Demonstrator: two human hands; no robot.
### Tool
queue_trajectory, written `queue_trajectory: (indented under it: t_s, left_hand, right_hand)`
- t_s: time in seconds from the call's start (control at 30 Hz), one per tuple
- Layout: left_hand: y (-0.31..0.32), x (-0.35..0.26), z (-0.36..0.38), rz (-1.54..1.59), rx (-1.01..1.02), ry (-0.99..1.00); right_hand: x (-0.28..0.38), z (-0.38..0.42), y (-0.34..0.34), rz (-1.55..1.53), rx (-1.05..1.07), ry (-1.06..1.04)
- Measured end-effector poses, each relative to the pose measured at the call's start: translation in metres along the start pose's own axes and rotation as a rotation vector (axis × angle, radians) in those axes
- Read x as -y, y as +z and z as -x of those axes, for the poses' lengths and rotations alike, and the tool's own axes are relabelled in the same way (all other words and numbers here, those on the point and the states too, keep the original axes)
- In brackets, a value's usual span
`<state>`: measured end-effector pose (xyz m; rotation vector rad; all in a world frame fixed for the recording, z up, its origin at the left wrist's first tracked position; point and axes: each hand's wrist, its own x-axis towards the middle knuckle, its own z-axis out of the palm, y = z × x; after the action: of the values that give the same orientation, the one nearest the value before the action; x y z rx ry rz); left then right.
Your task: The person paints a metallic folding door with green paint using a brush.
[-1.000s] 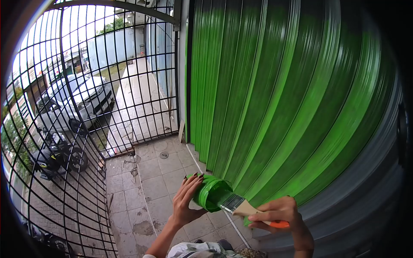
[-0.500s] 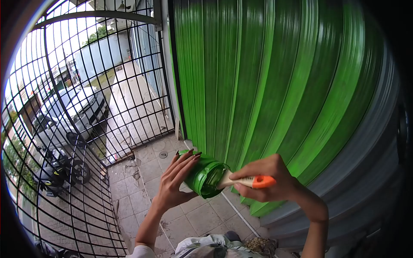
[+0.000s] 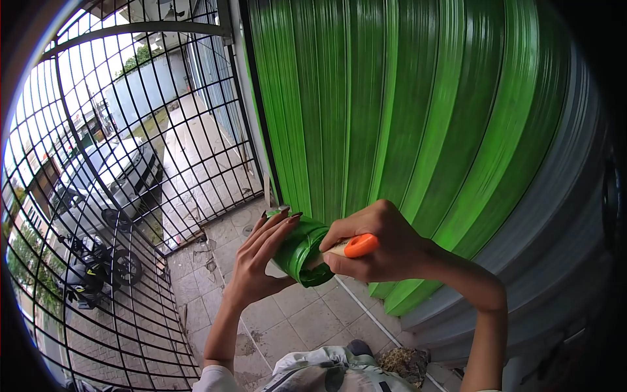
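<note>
My left hand (image 3: pixel 260 261) is wrapped round a paint container (image 3: pixel 302 249) coated in green, tilted with its mouth toward the right. In my right hand (image 3: pixel 375 245) is a paintbrush (image 3: pixel 360 245) with a pale handle and an orange end. The brush's front part reaches into the container's mouth, and its bristles are hidden there. Behind both hands stands a corrugated metal wall (image 3: pixel 366 117), streaked with glossy green paint over most of its width. Its right part is bare grey.
A black barred gate (image 3: pixel 145 91) stands on the left, with a white car (image 3: pixel 111 170) and a motorcycle (image 3: pixel 85 274) beyond it. Below lies a tiled floor (image 3: pixel 294 299). A brownish clump (image 3: pixel 405 364) rests near the wall's foot.
My right hand has moved up and left, pushing the brush deeper into the container. The container and my left hand have shifted slightly up and left in view.
</note>
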<state>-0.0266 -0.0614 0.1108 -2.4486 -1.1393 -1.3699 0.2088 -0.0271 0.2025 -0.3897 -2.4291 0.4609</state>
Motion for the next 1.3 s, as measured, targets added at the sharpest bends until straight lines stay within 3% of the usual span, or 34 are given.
queue_trajectory:
  t_s: [0.43, 0.77, 0.9, 1.0, 1.17, 1.3]
  left_hand:
    - [-0.005, -0.002, -0.004, -0.016, 0.020, 0.006]
    - [0.008, 0.007, 0.004, 0.063, 0.047, -0.113]
    - [0.022, 0.009, 0.011, 0.099, 0.078, -0.159]
    - [0.033, 0.011, 0.014, 0.163, 0.035, -0.170]
    - [0.049, 0.013, 0.019, 0.236, 0.063, -0.275]
    - [0.063, 0.013, 0.023, 0.242, 0.091, -0.284]
  right_hand:
    - [0.001, -0.002, 0.000, -0.015, -0.035, 0.027]
    - [-0.009, 0.016, -0.003, 0.011, -0.180, 0.015]
    - [-0.018, 0.036, -0.006, -0.409, -0.007, 0.431]
    - [-0.027, 0.048, -0.008, -0.630, 0.000, 0.612]
    - [-0.052, 0.076, 0.006, -0.941, -0.092, 0.682]
    - [-0.057, 0.090, 0.023, -0.842, -0.289, 0.704]
